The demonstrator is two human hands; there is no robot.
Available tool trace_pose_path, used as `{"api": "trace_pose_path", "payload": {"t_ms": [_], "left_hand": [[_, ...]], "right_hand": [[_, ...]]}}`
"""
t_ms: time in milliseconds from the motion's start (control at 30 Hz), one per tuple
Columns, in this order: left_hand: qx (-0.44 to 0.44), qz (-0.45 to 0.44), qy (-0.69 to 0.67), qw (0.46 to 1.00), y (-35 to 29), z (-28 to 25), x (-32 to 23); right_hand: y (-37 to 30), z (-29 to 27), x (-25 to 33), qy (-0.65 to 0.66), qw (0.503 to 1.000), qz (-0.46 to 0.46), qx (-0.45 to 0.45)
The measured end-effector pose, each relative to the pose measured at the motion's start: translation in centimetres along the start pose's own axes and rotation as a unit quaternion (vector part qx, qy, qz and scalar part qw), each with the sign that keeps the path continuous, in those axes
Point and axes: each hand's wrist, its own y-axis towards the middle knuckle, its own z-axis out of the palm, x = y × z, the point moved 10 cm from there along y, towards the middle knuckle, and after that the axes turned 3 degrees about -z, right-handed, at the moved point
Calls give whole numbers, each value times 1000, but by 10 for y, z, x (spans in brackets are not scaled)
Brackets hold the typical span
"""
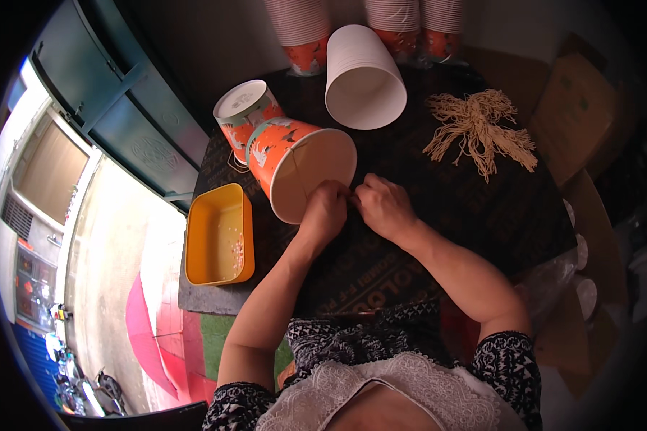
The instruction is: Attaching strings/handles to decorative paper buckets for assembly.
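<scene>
An orange paper bucket (266,154) with a green band and pale bird shapes lies tipped on its side, its open mouth toward me. At the lower right of its rim, my left hand (325,210) has its fingers closed in a pinch, partly over the opening. My right hand (385,208) is closed too, fingertips nearly meeting the left ones. Whatever lies between the fingers is too small and hidden to name. A thin line shows inside the bucket. Behind it, a second orange bucket (231,136) stands upside down with a cord loop at its side.
A yellow tub (192,248) with small pale bits stands at the table's left edge. A white bucket (370,97) lies at the back, before stacked orange buckets (305,54). A bundle of beige cords (478,133) rests at the right of the dark table (474,223).
</scene>
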Motion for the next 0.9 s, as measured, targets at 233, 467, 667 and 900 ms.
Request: {"api": "trace_pose_path", "payload": {"t_ms": [233, 467, 667, 900], "left_hand": [[2, -19, 9, 1000, 1, 3, 9], [-5, -43, -28, 999, 1, 3, 21], [17, -118, -122, 985, 1, 0, 26], [14, -174, -232, 957, -2, 2, 25]], "right_hand": [[0, 4, -3, -6, 1000, 22, -9], [1, -5, 1, -8, 998, 23, -63], [1, -10, -7, 99, 989, 62, -89], [-9, 25, -47, 496, 832, 243, -47]]}}
